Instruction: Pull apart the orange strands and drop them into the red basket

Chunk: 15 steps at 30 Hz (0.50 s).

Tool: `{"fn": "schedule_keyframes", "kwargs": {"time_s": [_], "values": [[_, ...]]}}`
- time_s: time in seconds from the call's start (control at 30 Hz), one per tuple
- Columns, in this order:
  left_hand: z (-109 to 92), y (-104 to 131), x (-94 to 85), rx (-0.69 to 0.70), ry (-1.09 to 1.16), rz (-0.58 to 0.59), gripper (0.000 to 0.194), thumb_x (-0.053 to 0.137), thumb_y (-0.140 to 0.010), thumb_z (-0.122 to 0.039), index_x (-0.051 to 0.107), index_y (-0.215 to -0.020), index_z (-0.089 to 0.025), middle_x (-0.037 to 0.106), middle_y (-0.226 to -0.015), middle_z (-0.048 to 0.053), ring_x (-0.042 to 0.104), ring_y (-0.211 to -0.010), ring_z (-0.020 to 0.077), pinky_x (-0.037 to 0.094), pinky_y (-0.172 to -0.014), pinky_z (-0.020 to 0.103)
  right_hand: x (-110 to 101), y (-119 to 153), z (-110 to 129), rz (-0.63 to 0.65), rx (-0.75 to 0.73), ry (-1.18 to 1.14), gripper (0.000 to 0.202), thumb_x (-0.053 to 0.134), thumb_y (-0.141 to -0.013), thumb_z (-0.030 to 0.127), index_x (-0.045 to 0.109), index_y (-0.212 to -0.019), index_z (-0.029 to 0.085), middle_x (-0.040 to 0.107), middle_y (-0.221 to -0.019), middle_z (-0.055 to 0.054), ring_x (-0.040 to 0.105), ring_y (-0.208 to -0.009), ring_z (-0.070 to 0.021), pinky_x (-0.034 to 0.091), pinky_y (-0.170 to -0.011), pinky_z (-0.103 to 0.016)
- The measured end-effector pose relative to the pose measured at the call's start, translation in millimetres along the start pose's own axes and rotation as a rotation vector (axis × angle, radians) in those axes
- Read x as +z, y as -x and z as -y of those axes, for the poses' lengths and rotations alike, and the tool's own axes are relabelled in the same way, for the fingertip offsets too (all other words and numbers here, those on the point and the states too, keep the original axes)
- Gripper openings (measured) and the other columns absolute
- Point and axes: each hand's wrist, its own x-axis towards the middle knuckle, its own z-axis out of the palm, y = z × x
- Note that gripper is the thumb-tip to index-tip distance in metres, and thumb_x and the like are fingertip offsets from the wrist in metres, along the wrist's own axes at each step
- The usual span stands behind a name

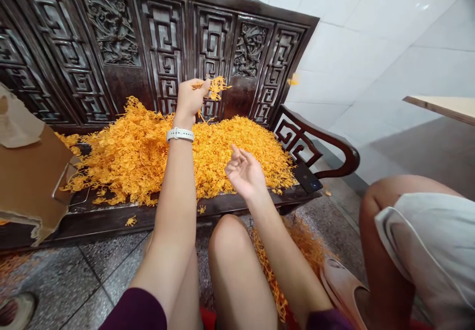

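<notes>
The bunch of orange, thin-legged, rubbery-looking pieces is above the heap, in front of the bench back. I judge it very light, soft and springy, not fragile; the thin legs could tangle, so a pinch at the thicker middle should be surest. The left hand is closed on this bunch, with some strands hanging below. The right hand is half open, palm upward, its fingers loosely bent; I see nothing held in it.

Under the hands is 1 large heap of similar orange pieces, too many for counting. I count 2 loose pieces near the front edge of the dark, carved wooden bench. On the bench are also 1 flat black phone-like object and, at left, 1 torn brown cardboard box. The left wrist wears 1 white band.
</notes>
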Motion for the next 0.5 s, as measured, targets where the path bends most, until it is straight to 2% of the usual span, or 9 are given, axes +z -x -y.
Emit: {"fn": "schedule_keyframes", "kwargs": {"time_s": [0.03,0.07,0.13,0.23,0.33,0.43,0.5], "values": [[-3,1,-2.6,0.007,-0.017,0.011,0.037,0.074,-0.096,-0.028,0.054,-0.066,-0.018,0.042,-0.059,-0.004,0.04,-0.059,0.0092,0.036,-0.061,0.025,-2,-4,-3,-0.134,0.036,-0.066,0.011,0.075,-0.087,0.024,0.07,-0.097,0.02,0.054,-0.062,0.008,0.045,-0.052,-0.0054,0.043,-0.051,-0.015],[-5,2,-4.2,0.014,-0.036,0.032,0.037,0.075,-0.096,-0.027,0.055,-0.066,-0.017,0.042,-0.058,-0.004,0.04,-0.059,0.009,0.036,-0.061,0.025,-2,-5,-6,-0.209,0.076,-0.103,0.014,0.076,-0.084,0.019,0.069,-0.097,0.018,0.05,-0.061,0.008,0.043,-0.052,-0.005,0.04,-0.049,-0.016],[-11,6,-4.7,0.03,-0.069,0.1,0.035,0.076,-0.095,-0.029,0.058,-0.068,-0.016,0.041,-0.058,-0.004,0.04,-0.058,0.0085,0.036,-0.061,0.025,3,-6,-5,-0.207,0.088,-0.063,0.018,0.078,-0.081,0.015,0.069,-0.096,0.016,0.045,-0.06,0.009,0.039,-0.051,-0.0048,0.036,-0.048,-0.017],[-18,15,-0.5,0.041,-0.1,0.279,0.03,0.078,-0.095,-0.03,0.065,-0.073,-0.014,0.041,-0.058,-0.004,0.04,-0.059,0.0081,0.037,-0.063,0.026,12,-12,6,-0.233,-0.105,0.147,0.022,0.081,-0.079,0.019,0.07,-0.098,0.018,0.049,-0.063,0.008,0.039,-0.051,-0.0053,0.033,-0.047,-0.019],[-23,23,9.0,0.052,-0.138,0.5,0.022,0.078,-0.094,-0.029,0.072,-0.08,-0.012,0.044,-0.059,-0.004,0.04,-0.058,0.0076,0.037,-0.065,0.027,15,-30,23,-0.308,-0.288,0.366,0.03,0.085,-0.081,0.031,0.068,-0.105,0.024,0.057,-0.071,0.006,0.044,-0.053,-0.007,0.035,-0.05,-0.023],[-23,27,22.2,0.097,-0.175,0.678,0.021,0.078,-0.092,-0.03,0.075,-0.083,-0.012,0.052,-0.061,-0.001,0.042,-0.058,0.0085,0.04,-0.065,0.029,15,-47,34,-0.302,-0.372,0.553,0.027,0.084,-0.084,0.042,0.067,-0.09,0.023,0.06,-0.072,0.003,0.046,-0.053,-0.0077,0.036,-0.052,-0.026],[-20,27,30.1,0.155,-0.187,0.733,0.024,0.078,-0.091,-0.033,0.075,-0.08,-0.012,0.058,-0.065,0.001,0.047,-0.06,0.0106,0.043,-0.066,0.031,14,-52,35,-0.279,-0.408,0.625,0.031,0.081,-0.086,0.044,0.063,-0.074,0.021,0.057,-0.068,0.002,0.044,-0.055,-0.008,0.035,-0.053,-0.026]]}}
